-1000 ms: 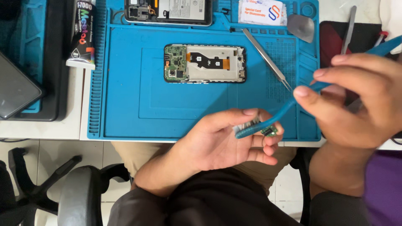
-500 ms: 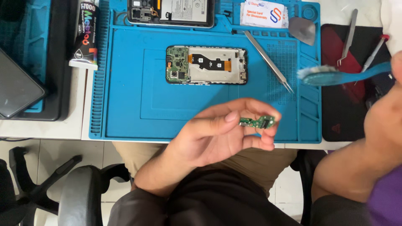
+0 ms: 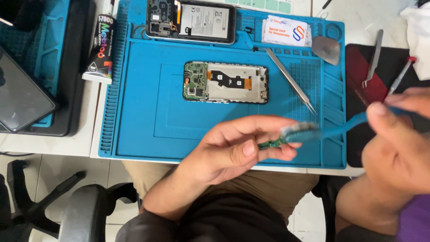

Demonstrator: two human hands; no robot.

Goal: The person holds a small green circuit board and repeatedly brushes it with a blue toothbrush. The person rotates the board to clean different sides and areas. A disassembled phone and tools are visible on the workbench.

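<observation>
Above the mat (image 3: pixel 134 116), left hand's (image 3: pixel 233 150) grip pinches circuit board (image 3: pixel 272 143).

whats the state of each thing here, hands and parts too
left hand: pinching small green circuit board
right hand: holding blue brush, bristles on the board
opened phone: back off, lying flat on blue mat
second phone: open, battery exposed
tweezers: lying unused
</observation>
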